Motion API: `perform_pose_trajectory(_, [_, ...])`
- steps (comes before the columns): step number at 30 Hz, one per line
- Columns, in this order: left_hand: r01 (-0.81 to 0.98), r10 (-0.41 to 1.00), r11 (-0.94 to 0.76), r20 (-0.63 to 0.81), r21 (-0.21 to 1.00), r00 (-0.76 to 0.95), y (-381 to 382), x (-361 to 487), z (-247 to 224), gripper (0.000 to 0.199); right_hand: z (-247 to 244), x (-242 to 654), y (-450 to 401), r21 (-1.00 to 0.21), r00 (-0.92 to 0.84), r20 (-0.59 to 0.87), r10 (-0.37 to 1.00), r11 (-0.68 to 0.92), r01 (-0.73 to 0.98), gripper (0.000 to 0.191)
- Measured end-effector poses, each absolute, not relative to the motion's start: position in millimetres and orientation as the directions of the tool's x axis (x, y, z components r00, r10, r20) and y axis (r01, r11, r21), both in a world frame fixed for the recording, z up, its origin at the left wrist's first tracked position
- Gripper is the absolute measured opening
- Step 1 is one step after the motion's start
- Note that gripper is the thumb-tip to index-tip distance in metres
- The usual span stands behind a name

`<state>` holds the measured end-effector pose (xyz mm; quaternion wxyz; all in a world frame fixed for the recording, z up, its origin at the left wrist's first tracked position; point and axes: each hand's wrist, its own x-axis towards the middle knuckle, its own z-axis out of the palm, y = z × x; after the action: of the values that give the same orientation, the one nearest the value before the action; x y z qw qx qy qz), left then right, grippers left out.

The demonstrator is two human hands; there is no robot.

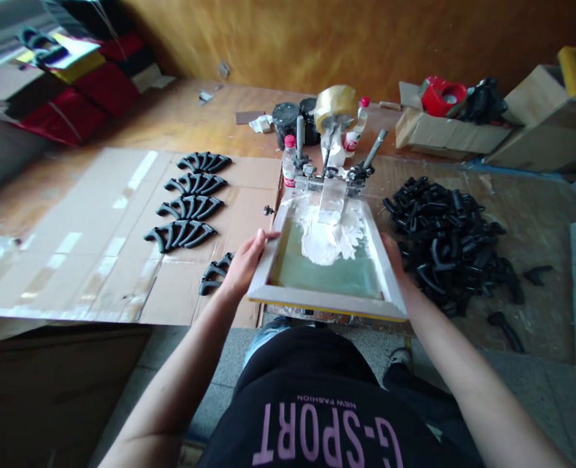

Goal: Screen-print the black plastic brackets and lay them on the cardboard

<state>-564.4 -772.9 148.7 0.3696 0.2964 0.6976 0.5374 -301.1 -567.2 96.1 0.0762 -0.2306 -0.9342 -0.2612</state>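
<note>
A screen printing frame (317,300) with white paint (323,246) spread over its greenish mesh is in the middle, its near edge toward my body. My left hand (249,261) grips the frame's left side, thumb on the rim. On the opposite side my right hand (394,257) holds the right rim, its fingers mostly hidden. A flat squeegee-like plate (333,200) stands in the paint at the far end, by the metal clamps (361,172). Curved black plastic handles (183,234) lie in neat rows at the left, with a partial row (212,278) beside my left hand.
A heap of loose black handles (444,240) lies on the right. Behind the frame stand red-capped bottles (289,162), black tubs (286,122) and a tape roll (335,104). Cardboard (97,227) covers the bench; boxes (454,130) stand back right.
</note>
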Motion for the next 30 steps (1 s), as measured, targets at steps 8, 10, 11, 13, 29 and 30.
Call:
perform_pose_trajectory(8, [-0.003, 0.752, 0.442, -0.373, 0.897, -0.544, -782.1, -559.1, 42.6, 0.081, 133.0, -390.1, -560.3, -0.249, -0.740, 0.165, 0.652, 0.753, 0.609, 0.042])
perform_pose_trajectory(10, [-0.016, 0.764, 0.439, -0.382, 0.898, -0.521, -781.4, -561.4, 41.8, 0.079, 128.6, -394.6, -578.9, -0.238, -0.804, 0.058, 0.592, 0.790, 0.565, 0.020])
perform_pose_trajectory(11, [-0.026, 0.767, 0.437, -0.388, 0.899, -0.511, -781.8, -562.2, 43.0, 0.079, 125.4, -389.7, -587.8, -0.224, -0.839, 0.032, 0.543, 0.822, 0.523, 0.014])
perform_pose_trajectory(13, [-0.048, 0.766, 0.438, -0.400, 0.898, -0.502, -783.5, -563.0, 45.6, 0.079, 120.4, -371.9, -601.4, -0.204, -0.924, 0.018, 0.381, 0.906, 0.370, 0.016])
perform_pose_trajectory(29, [-0.053, 0.756, 0.448, -0.410, 0.893, -0.510, -785.8, -561.4, 60.5, 0.073, 111.6, -350.9, -617.0, -0.293, -0.939, 0.132, 0.316, 0.918, 0.268, 0.022])
perform_pose_trajectory(30, [-0.063, 0.753, 0.450, -0.417, 0.891, -0.508, -786.3, -561.8, 67.3, 0.075, 119.6, -360.9, -608.1, -0.310, -0.907, 0.151, 0.394, 0.890, 0.335, 0.027])
